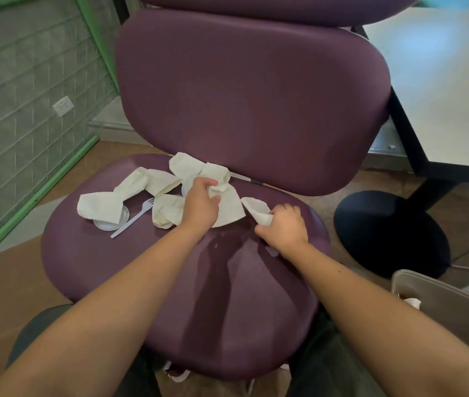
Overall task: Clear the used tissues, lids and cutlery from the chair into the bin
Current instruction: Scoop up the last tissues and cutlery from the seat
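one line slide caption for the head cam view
Both hands gather used tissues from a purple chair seat: left hand and right hand each grip one; a plastic fork lies nearby.

The chair is covered in smooth, shiny purple. The tissues are soft crinkly paper. The fork is white plastic.

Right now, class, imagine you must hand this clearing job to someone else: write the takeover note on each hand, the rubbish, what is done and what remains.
Left hand: grip closed on a crumpled tissue at mid-seat.
Right hand: grips a smaller tissue at the seat's right side.
On the purple chair: more tissues, a white plastic fork, a round lid partly under a tissue, a knife by the backrest.
Bin: lower right, one tissue visible inside.
Done: little. Left: carry both tissues over, then clear the rest.
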A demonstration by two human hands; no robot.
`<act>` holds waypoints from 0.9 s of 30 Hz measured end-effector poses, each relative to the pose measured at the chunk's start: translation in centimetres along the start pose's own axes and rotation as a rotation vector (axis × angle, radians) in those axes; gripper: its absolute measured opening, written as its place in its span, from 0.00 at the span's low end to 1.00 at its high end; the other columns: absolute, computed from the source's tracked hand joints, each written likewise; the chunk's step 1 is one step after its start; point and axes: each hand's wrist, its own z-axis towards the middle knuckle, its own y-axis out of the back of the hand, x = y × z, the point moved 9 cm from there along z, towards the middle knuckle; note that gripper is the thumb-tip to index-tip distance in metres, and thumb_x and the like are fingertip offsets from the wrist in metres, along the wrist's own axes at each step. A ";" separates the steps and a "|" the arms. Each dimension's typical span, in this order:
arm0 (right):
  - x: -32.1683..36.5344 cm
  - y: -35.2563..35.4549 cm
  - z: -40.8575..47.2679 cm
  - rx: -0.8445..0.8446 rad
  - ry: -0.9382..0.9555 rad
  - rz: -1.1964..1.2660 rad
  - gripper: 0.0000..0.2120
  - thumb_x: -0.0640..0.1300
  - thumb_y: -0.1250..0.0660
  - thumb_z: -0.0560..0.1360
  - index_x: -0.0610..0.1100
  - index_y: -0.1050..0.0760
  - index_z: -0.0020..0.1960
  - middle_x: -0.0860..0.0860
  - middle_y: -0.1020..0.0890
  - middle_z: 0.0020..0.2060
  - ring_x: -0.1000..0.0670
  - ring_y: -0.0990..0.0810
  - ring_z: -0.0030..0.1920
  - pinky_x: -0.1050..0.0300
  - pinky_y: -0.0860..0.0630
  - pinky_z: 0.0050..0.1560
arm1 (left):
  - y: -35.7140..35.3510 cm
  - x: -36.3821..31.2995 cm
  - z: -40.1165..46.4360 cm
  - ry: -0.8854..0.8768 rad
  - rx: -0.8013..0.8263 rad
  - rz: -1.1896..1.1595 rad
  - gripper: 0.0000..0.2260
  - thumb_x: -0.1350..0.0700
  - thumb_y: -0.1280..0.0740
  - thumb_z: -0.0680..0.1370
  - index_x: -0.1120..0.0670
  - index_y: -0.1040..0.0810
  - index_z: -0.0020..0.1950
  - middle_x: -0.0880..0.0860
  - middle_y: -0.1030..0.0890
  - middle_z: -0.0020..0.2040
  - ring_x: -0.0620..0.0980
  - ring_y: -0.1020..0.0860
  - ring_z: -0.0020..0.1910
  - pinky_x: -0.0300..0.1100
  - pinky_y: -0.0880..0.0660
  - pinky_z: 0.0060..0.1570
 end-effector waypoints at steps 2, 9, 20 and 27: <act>-0.5 0.8 -0.4 -0.016 -0.029 0.065 0.21 0.53 0.36 0.71 0.38 0.24 0.56 0.44 0.21 0.51 0.41 0.27 0.57 0.50 0.30 0.56 | -0.4 -0.1 -0.5 0.038 0.022 -0.086 0.14 0.62 0.32 0.78 0.58 0.29 0.63 0.52 0.25 0.60 0.50 0.27 0.63 0.32 0.35 0.53; -6.5 5.3 -4.7 -0.126 -0.251 0.696 0.13 0.50 0.38 0.77 0.46 0.31 0.59 0.51 0.22 0.50 0.52 0.23 0.46 0.55 0.28 0.43 | -6.1 -2.3 -2.8 0.174 0.205 -0.367 0.18 0.53 0.24 0.72 0.54 0.26 0.57 0.53 0.22 0.55 0.48 0.23 0.51 0.43 0.26 0.53; -21.8 9.8 -15.2 -0.384 -0.531 0.903 0.18 0.50 0.33 0.78 0.46 0.31 0.65 0.49 0.22 0.57 0.47 0.22 0.56 0.59 0.24 0.44 | -20.6 -10.3 -10.7 0.227 0.539 -0.411 0.14 0.47 0.27 0.73 0.55 0.22 0.51 0.54 0.18 0.52 0.49 0.19 0.49 0.47 0.21 0.50; -31.5 9.3 -21.1 -0.417 -0.803 0.621 0.18 0.52 0.29 0.74 0.45 0.26 0.60 0.47 0.21 0.53 0.43 0.28 0.61 0.47 0.29 0.58 | -27.3 -13.7 -15.4 0.152 0.764 -0.293 0.19 0.50 0.31 0.77 0.49 0.32 0.65 0.51 0.24 0.62 0.51 0.22 0.57 0.50 0.24 0.58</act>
